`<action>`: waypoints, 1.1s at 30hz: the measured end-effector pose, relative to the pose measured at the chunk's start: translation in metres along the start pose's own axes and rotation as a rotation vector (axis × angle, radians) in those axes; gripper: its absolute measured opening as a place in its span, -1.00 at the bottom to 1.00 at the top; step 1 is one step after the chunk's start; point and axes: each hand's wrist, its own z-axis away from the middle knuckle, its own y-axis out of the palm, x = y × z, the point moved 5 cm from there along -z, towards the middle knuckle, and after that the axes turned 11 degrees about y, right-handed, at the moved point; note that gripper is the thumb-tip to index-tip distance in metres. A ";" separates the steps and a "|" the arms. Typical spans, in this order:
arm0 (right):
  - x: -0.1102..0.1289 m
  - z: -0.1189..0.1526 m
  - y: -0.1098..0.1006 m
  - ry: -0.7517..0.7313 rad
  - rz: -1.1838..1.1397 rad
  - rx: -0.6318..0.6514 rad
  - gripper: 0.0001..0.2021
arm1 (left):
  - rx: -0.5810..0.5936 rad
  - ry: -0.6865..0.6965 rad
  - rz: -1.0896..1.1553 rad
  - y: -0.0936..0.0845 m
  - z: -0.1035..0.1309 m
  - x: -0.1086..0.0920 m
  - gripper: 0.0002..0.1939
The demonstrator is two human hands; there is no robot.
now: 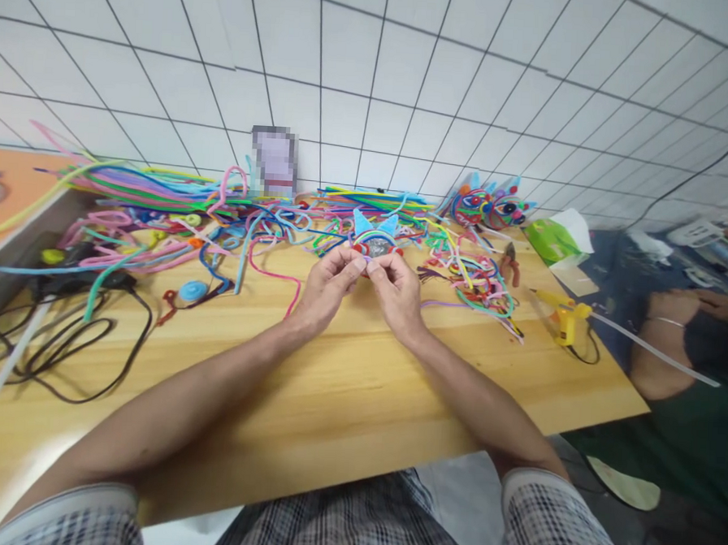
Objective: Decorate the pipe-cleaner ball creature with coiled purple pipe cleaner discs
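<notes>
My left hand [332, 284] and my right hand [395, 290] meet over the middle of the table, thumbs and forefingers pinched together. Between them is the lower edge of a pipe-cleaner mask [375, 231] with two pointed blue ears, curved coloured bands and red spots at its sides. A small purple bit shows at the thumb tips; my fingers hide most of that edge. Around the mask lie loose pipe cleaners [335, 240] in many colours.
Pliers [511, 265] and a yellow glue gun [566, 317] lie at the right. Two similar masks [488, 204] lean on the tiled wall. Black cables [91, 348] coil at the left, near a blue disc [193, 290]. Another person's arm [662, 345] is at the far right.
</notes>
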 end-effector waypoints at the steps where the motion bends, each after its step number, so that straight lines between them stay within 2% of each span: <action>1: 0.004 -0.002 -0.003 -0.037 0.050 0.009 -0.72 | 0.054 0.031 -0.050 -0.001 -0.003 -0.004 -0.58; 4: 0.018 -0.005 -0.012 -0.171 0.211 0.039 -0.77 | 0.182 0.147 -0.205 -0.003 -0.013 -0.017 -0.62; 6: 0.026 -0.005 -0.015 -0.243 0.281 0.049 -0.78 | 0.206 0.207 -0.291 -0.006 -0.016 -0.023 -0.64; 10: 0.028 -0.002 -0.012 -0.241 0.265 0.039 -0.77 | 0.146 0.252 -0.358 -0.007 -0.012 -0.028 -0.66; 15: 0.010 0.003 -0.001 -0.073 0.108 0.006 -0.70 | 0.024 0.177 -0.236 -0.003 0.000 -0.020 -0.67; 21: 0.010 0.008 0.004 -0.102 0.118 -0.031 -0.70 | -0.122 0.049 -0.053 0.001 0.010 -0.007 -0.60; 26: 0.009 0.009 0.004 -0.044 0.056 -0.020 -0.70 | -0.169 0.031 0.028 0.002 0.011 -0.004 -0.58; 30: 0.010 0.011 0.005 -0.086 0.042 -0.041 -0.65 | -0.167 0.052 0.048 0.003 0.010 -0.007 -0.57; 33: 0.006 0.011 0.005 -0.052 0.002 -0.065 -0.71 | -0.160 0.061 0.013 0.003 0.010 -0.009 -0.55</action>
